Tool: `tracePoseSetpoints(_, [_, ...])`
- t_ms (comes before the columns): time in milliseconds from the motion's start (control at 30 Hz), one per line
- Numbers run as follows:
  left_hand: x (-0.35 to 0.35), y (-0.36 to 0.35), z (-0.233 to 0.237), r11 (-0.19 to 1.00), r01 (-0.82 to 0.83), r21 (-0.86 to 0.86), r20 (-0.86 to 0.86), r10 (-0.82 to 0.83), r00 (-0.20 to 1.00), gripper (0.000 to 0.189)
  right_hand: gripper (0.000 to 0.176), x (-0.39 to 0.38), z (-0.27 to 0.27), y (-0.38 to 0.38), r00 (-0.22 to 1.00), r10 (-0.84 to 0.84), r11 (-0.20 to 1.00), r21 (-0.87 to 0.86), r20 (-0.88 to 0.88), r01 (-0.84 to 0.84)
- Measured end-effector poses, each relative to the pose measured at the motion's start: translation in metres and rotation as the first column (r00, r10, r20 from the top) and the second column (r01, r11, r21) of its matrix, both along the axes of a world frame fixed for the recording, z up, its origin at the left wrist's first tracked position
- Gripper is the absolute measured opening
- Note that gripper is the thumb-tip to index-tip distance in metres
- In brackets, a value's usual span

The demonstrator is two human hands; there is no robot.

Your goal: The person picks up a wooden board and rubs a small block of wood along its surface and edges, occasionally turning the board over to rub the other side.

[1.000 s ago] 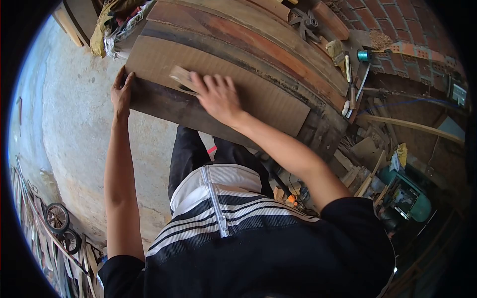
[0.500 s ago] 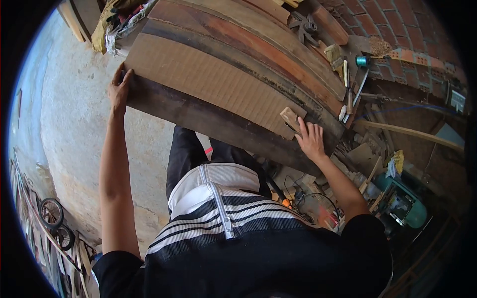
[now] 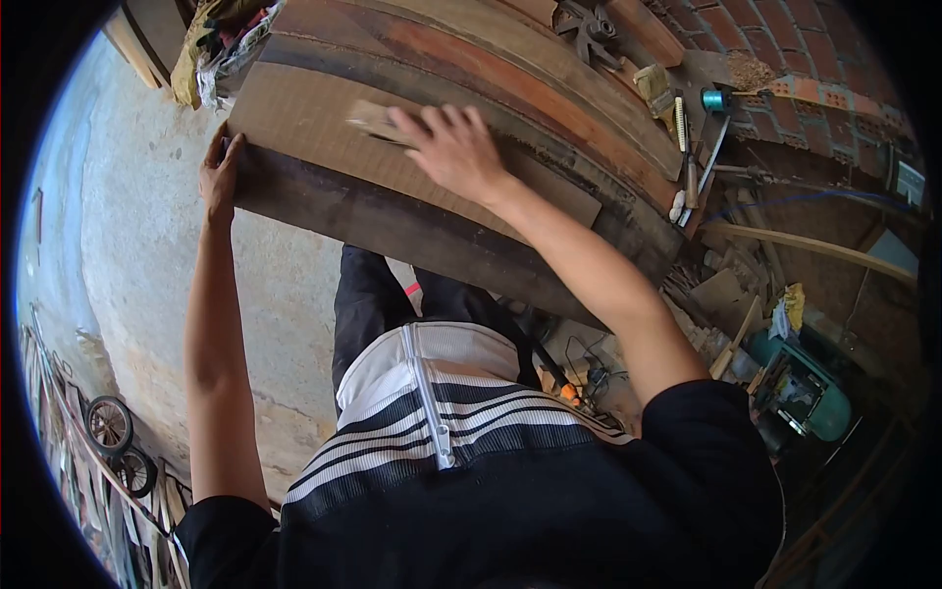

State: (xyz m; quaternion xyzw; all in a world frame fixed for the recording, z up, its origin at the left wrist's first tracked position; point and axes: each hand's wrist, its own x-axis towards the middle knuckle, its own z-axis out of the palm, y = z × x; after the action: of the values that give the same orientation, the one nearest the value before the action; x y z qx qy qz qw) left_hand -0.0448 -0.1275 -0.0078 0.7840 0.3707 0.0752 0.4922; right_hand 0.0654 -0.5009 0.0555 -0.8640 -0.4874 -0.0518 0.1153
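- Right hand [image 3: 453,152]: fingers clasp a blurred wooden block [image 3: 371,119], over the ribbed brown panel [image 3: 294,106] on our plank worktop [image 3: 520,54].
- Left hand [image 3: 218,177] at panel's left end; we can't tell whether its fingers grip.
- Concrete floor [image 3: 147,226] left, brick wall [image 3: 775,54] right.

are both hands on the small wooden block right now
No, only the right hand is on the small block, while the left hand is at the left end of the cardboard sheet.

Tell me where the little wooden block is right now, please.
In the head view, the wooden block is in the picture's upper part, left of the middle, held by the right hand over the ribbed brown sheet.
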Motion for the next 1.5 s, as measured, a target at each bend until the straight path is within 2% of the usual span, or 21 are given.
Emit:
tracePoseSetpoints(67, [-0.004, 0.002, -0.002, 0.999, -0.045, 0.005, -0.016, 0.045, 0.999, 0.056, 0.074, -0.012, 0.01, -0.08, 0.991, -0.135, 0.974, -0.186, 0.004, 0.133])
tracePoseSetpoints(133, [-0.005, 0.001, 0.002, 0.999, 0.018, 0.039, -0.015, -0.017, 1.0, 0.056, 0.072, -0.025, 0.021, -0.172, 0.975, -0.222, 0.924, -0.322, -0.009, 0.207])
tracePoseSetpoints(233, [-0.003, 0.0, 0.001, 0.999, -0.008, 0.043, -0.042, 0.009, 0.999, 0.056, 0.074, -0.046, 0.038, -0.269, 0.978, -0.205, 0.88, -0.433, 0.031, 0.198])
tracePoseSetpoints(300, [-0.005, -0.001, -0.003, 0.999, 0.038, -0.02, 0.059, -0.037, 0.998, 0.057, 0.076, -0.048, 0.04, -0.28, 0.982, -0.188, 0.864, -0.473, 0.011, 0.17])
tracePoseSetpoints(333, [-0.007, 0.001, -0.005, 0.986, 0.035, 0.161, -0.107, -0.018, 0.994, 0.057, 0.078, -0.046, 0.038, -0.269, 0.982, -0.19, 0.863, -0.479, -0.014, 0.161])
tracePoseSetpoints(367, [-0.006, 0.006, -0.019, 0.989, 0.015, 0.144, -0.011, -0.014, 1.0, 0.056, 0.078, -0.046, 0.033, -0.255, 0.986, -0.162, 0.882, -0.453, -0.034, 0.129])
tracePoseSetpoints(433, [-0.003, -0.004, 0.001, 0.985, 0.006, 0.17, -0.097, 0.01, 0.995, 0.057, 0.079, -0.044, 0.037, -0.238, 0.959, -0.271, 0.835, -0.515, -0.082, 0.192])
tracePoseSetpoints(467, [-0.004, -0.006, 0.005, 0.986, 0.011, 0.168, -0.11, 0.008, 0.994, 0.057, 0.079, -0.04, 0.036, -0.206, 0.978, -0.188, 0.905, -0.404, -0.091, 0.137])
tracePoseSetpoints(500, [-0.002, -0.008, 0.008, 0.986, 0.017, 0.165, -0.117, 0.002, 0.993, 0.057, 0.079, -0.034, 0.032, -0.168, 0.991, -0.11, 0.915, -0.396, -0.07, 0.074])
tracePoseSetpoints(533, [-0.002, -0.009, 0.007, 0.986, 0.009, 0.167, -0.119, 0.012, 0.993, 0.057, 0.076, -0.027, 0.023, -0.129, 0.997, -0.045, 0.951, -0.308, -0.058, 0.025])
tracePoseSetpoints(633, [-0.003, -0.008, 0.005, 0.984, 0.009, 0.177, -0.111, 0.011, 0.994, 0.057, 0.073, -0.002, 0.012, 0.005, 0.997, -0.05, 0.984, -0.176, -0.055, 0.04])
tracePoseSetpoints(667, [-0.003, -0.007, 0.006, 0.986, 0.013, 0.164, -0.109, 0.005, 0.994, 0.057, 0.07, 0.008, 0.006, 0.048, 0.998, -0.026, 0.997, -0.08, -0.049, 0.022])
tracePoseSetpoints(767, [-0.004, -0.007, 0.008, 0.988, 0.011, 0.155, -0.113, 0.007, 0.994, 0.057, 0.059, 0.025, -0.003, 0.158, 0.996, -0.085, 0.996, 0.025, 0.02, 0.085])
tracePoseSetpoints(900, [-0.001, -0.008, 0.016, 0.996, -0.003, 0.086, -0.099, 0.011, 0.995, 0.057, 0.057, 0.034, -0.004, 0.174, 1.0, -0.031, 0.999, 0.042, -0.003, 0.031])
tracePoseSetpoints(967, [-0.002, -0.009, 0.018, 0.99, 0.053, 0.131, -0.165, -0.031, 0.986, 0.057, 0.062, 0.02, 0.003, 0.12, 1.0, -0.022, 1.0, -0.008, -0.004, 0.022])
tracePoseSetpoints(1033, [-0.002, -0.009, 0.012, 0.981, 0.029, 0.191, -0.172, 0.004, 0.985, 0.056, 0.07, -0.008, 0.01, 0.045, 0.996, -0.075, 0.979, -0.186, 0.038, 0.081])
tracePoseSetpoints(1133, [-0.002, -0.011, 0.017, 0.981, 0.036, 0.192, -0.207, 0.005, 0.978, 0.055, 0.07, -0.044, 0.016, -0.071, 0.994, -0.114, 0.961, -0.255, 0.005, 0.111])
tracePoseSetpoints(1233, [-0.003, -0.01, 0.017, 0.975, 0.096, 0.203, -0.26, -0.041, 0.965, 0.054, 0.071, -0.044, 0.014, -0.077, 0.994, -0.111, 0.955, -0.278, -0.021, 0.1])
tracePoseSetpoints(1300, [-0.003, -0.01, 0.011, 0.968, 0.084, 0.235, -0.231, -0.029, 0.973, 0.053, 0.071, -0.03, 0.013, -0.032, 0.998, -0.054, 0.97, -0.239, -0.032, 0.045])
tracePoseSetpoints(1400, [-0.002, -0.012, 0.016, 0.972, 0.068, 0.223, -0.206, -0.021, 0.978, 0.052, 0.069, 0.004, 0.005, 0.109, 1.0, 0.026, 0.987, -0.157, 0.011, -0.024])
tracePoseSetpoints(1500, [-0.001, -0.013, 0.024, 0.977, 0.052, 0.206, -0.215, -0.006, 0.977, 0.051, 0.059, 0.031, -0.004, 0.225, 0.997, -0.054, 0.998, -0.005, 0.048, 0.055])
